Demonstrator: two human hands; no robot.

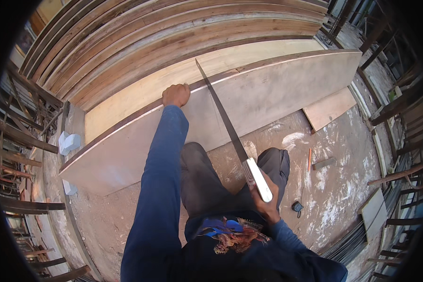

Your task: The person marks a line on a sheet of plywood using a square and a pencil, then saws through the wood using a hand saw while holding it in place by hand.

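Within right fingers point(273, 189), saw handle point(258, 178)

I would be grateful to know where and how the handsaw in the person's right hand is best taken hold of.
Probably by its white handle, approached from the near right side, as the right hand does. The handsaw points its broad handle back toward the person, while its long, tapering blade extends away over the grey board.
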